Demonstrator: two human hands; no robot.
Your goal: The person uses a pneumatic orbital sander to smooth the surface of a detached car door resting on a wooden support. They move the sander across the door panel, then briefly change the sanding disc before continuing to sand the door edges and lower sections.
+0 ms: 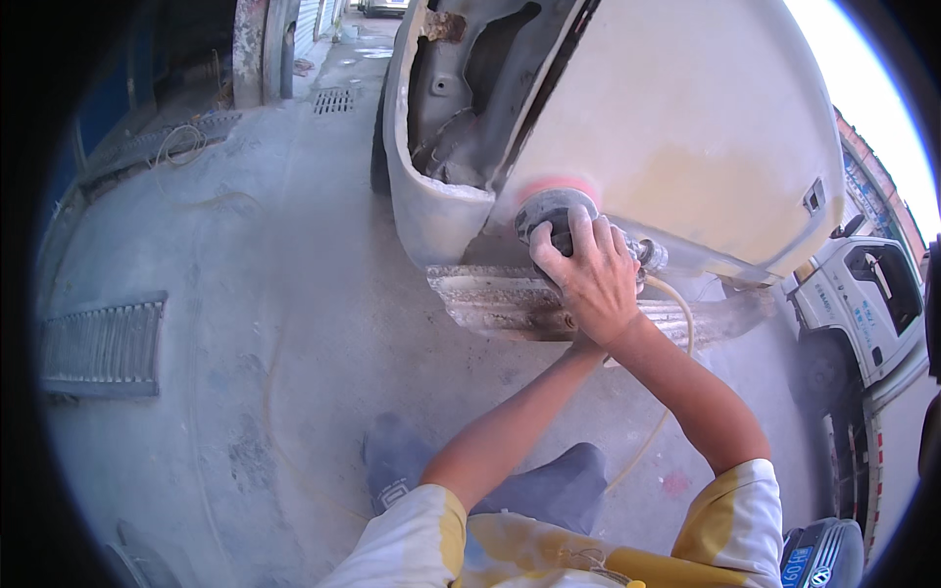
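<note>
My right hand (593, 269) is closed over the top of a round air sander (542, 208), thumb on its left side and fingers over the body. The sander's pinkish pad edge (564, 184) rests against the lower part of a pale, filler-patched vehicle panel (686, 108). A metal fitting (652, 255) sticks out at the sander's right, with a thin yellowish hose (689, 328) running down from there. My left forearm (520, 412) passes beneath my right wrist. The left hand itself is hidden behind the right one.
Left of the panel is an opening in the bodywork (470, 88), with a worn step (500, 294) below. More hose (279, 441) trails across the dusty floor. A metal grate (103, 343) lies at left. A white truck (863, 304) and a dark car front (823, 554) stand at right.
</note>
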